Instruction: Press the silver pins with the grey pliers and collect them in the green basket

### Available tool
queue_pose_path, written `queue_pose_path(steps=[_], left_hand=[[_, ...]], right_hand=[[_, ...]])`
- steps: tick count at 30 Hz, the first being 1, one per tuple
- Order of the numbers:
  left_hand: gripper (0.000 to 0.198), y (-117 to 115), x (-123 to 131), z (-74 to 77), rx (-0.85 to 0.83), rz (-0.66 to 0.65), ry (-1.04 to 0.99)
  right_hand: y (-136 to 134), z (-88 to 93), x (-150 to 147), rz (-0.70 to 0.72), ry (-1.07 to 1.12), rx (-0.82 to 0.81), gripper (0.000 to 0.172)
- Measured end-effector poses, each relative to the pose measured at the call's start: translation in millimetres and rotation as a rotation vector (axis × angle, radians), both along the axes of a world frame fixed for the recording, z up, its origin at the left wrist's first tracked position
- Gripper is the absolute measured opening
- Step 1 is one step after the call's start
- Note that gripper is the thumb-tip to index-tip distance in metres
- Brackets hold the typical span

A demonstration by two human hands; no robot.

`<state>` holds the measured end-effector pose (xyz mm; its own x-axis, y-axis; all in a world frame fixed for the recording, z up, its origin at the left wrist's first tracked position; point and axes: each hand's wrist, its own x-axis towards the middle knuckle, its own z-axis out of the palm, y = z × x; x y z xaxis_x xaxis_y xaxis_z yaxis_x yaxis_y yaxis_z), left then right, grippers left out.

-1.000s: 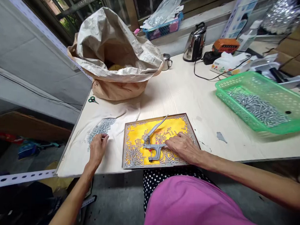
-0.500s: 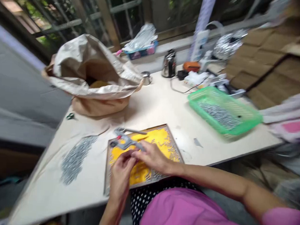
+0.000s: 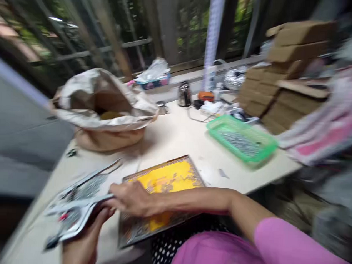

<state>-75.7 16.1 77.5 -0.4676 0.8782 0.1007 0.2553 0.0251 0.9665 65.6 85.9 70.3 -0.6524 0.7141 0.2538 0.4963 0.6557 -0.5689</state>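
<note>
My right hand [image 3: 131, 199] is closed round the handle end of a grey plier-like tool [image 3: 88, 217] with a red spot and a dark tip. The tool reaches out to the left over a pile of small silvery metal pieces [image 3: 95, 185] on the table. Just under the tool is my left hand [image 3: 87, 236], its thumb and fingers closed near my right fingertips; the tool partly hides it, and anything between its fingers is too small to make out. A shallow tray [image 3: 174, 172] with a yellow bottom and scattered small metal pieces lies under my right forearm.
A large paper sack [image 3: 112, 139] with a rolled-down rim stands at the back left. A green basket [image 3: 267, 148] of small metal pieces sits to the right. Stacked cardboard boxes [image 3: 297, 47], a metal jug [image 3: 184, 94] and an orange object [image 3: 206, 96] are farther back.
Both hands have moved left, from over the yellow-bottomed tray to beside the metal pile. The plier-like tool has come left with my right hand. The camera view has shifted too.
</note>
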Motion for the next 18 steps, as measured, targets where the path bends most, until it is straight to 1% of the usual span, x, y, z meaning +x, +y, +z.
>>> queue_pose_path(steps=[1, 2, 4, 5, 6, 8, 10, 13, 15, 16, 18], left_hand=[[0.038, -4.4, -3.4, 0.4, -0.025, 0.027, -0.146], [0.040, -7.0, -7.6, -0.3, -0.055, 0.054, -0.276], [0.040, -7.7, -20.2, -4.6, -0.181, 0.038, -0.507], [0.038, -7.1, -28.1, -7.7, -0.220, 0.043, -0.584], [0.035, -6.7, -36.3, -11.3, -0.226, 0.085, -0.617], [0.027, -8.5, -50.8, -19.6, -0.228, 0.194, -0.587], [0.024, -14.0, -60.4, -28.5, -0.236, 0.281, -0.510], [0.024, -26.3, -66.9, -39.4, -0.252, 0.311, -0.439], [0.026, -34.8, -67.0, -42.8, -0.257, 0.306, -0.440], [0.028, -38.6, -65.2, -43.3, -0.258, 0.306, -0.447], [0.036, -44.0, -57.1, -42.4, -0.250, 0.294, -0.466]], right_hand=[[-3.0, -0.5, -5.1, -0.021, -0.013, -0.008, 0.031], [-4.7, -2.3, -10.0, 0.003, 0.006, -0.012, 0.030], [-3.8, -9.2, -21.1, 0.067, 0.050, -0.020, 0.026], [-1.8, -13.4, -27.8, 0.043, 0.039, -0.017, 0.026], [0.4, -17.3, -35.0, 0.052, 0.040, -0.018, 0.028], [4.1, -23.6, -49.2, 0.074, 0.040, -0.018, 0.028], [6.3, -27.2, -60.1, 0.095, 0.034, -0.012, 0.028], [9.1, -30.8, -62.1, 0.106, 0.021, 0.015, 0.029], [11.9, -34.5, -49.1, 0.104, 0.011, 0.035, 0.030], [13.5, -37.1, -37.8, 0.105, 0.004, 0.052, 0.030], [16.2, -43.7, -6.8, 0.108, -0.024, 0.137, 0.030]])
